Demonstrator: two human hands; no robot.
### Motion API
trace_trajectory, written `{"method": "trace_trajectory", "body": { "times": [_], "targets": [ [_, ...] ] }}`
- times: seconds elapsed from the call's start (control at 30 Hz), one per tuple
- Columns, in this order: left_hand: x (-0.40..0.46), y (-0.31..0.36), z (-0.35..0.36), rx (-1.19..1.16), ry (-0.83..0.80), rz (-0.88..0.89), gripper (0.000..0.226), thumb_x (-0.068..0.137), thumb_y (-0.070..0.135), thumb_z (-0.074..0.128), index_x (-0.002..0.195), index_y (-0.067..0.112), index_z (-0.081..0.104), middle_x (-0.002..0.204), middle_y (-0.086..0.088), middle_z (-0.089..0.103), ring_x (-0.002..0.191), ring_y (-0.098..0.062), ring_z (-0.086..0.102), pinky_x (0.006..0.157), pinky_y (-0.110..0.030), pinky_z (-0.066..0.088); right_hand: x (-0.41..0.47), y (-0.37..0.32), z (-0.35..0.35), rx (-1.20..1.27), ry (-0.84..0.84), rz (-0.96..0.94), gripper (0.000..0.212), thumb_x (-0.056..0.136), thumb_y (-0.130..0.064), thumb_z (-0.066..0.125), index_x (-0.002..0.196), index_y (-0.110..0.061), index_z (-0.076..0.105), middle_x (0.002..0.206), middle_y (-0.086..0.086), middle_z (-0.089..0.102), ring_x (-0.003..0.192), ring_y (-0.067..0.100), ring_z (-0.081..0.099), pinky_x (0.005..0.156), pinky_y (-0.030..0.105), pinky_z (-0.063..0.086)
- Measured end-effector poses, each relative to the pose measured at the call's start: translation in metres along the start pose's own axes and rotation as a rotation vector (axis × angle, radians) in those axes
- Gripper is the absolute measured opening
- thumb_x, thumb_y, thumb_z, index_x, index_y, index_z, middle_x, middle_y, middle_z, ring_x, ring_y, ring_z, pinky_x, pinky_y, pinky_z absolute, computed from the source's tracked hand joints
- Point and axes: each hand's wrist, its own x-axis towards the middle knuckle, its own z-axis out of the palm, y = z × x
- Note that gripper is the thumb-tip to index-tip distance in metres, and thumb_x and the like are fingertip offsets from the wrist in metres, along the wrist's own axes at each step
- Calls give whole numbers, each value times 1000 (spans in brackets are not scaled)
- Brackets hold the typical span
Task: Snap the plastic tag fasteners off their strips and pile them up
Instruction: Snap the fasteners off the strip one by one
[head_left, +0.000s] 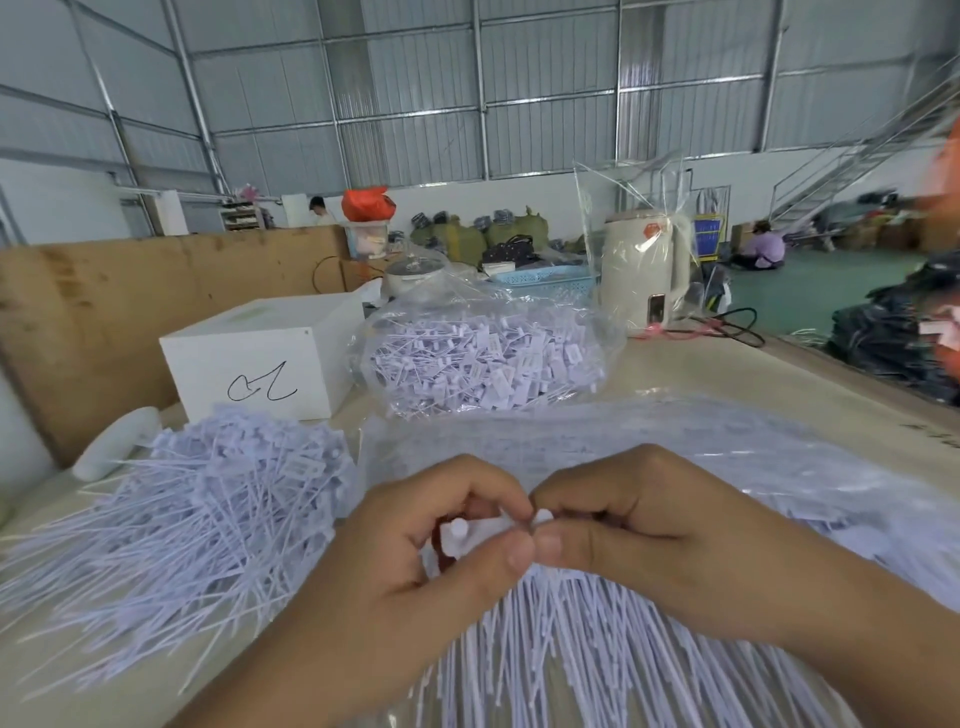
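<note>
Pinching a strip of white tag fasteners (483, 530) between thumbs and forefingers, the left hand (415, 561) and right hand (649, 530) met at one joint, each grip clenched on the strip, apparently so a single fastener could be bent and snapped free. Below the grip, the strip's thin tails (597, 649) fanned toward the person over the counter (727, 364). Left of the grip lay the heap of loose fasteners (208, 509), close enough, it seemed, for dropping each freed piece. Beyond the grip sat a clear bag of fasteners (483, 358), and beyond-left a white box (260, 358). Farther off stood a cream kettle (644, 270) under plastic wrap.
</note>
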Motion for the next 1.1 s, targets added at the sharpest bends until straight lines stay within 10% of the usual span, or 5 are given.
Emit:
{"method": "trace_trajectory", "body": {
  "times": [0.4, 0.53, 0.7, 0.97, 1.1],
  "targets": [
    [-1, -4, -22, -468, -610, -348, 39, 67, 30, 87, 60, 28, 49, 63, -2, 52, 49, -1, 41, 50, -12, 34, -3, -3, -9, -45, 59, 154, 41, 91, -40, 59, 62, -14, 48, 55, -6, 33, 52, 10, 32, 51, 28, 28],
    [0, -2, -5, -364, -280, -307, 51, 68, 23, 81, 47, 28, 35, 48, 12, 27, 43, -3, 26, 48, -14, 29, 0, -5, -4, 16, 258, 124, 41, 85, -49, 56, 59, -18, 46, 53, -9, 30, 49, 10, 29, 48, 23, 26],
    [0, -7, -1, -327, -35, -280, 49, 64, 30, 79, 45, 27, 33, 46, 13, 24, 41, -6, 22, 45, -16, 23, -1, -10, -5, 66, 61, 224, 40, 79, -54, 62, 71, -15, 60, 48, -11, 33, 43, 4, 27, 45, 19, 23],
    [6, -14, 3, -359, 427, -410, 46, 56, 24, 81, 41, 21, 37, 41, 6, 30, 36, -13, 30, 50, -26, 31, 6, -16, 18, -293, 616, 133, 47, 78, -64, 44, 65, -19, 46, 49, -10, 48, 37, 10, 38, 38, 21, 30],
    [6, -9, -9, -495, 186, -395, 43, 55, 22, 79, 50, 21, 37, 42, 7, 27, 38, -12, 26, 47, -23, 20, 0, -15, 4, 66, 370, 103, 37, 80, -55, 59, 66, -21, 53, 49, -9, 32, 43, 7, 27, 41, 19, 22]
  ]
}}
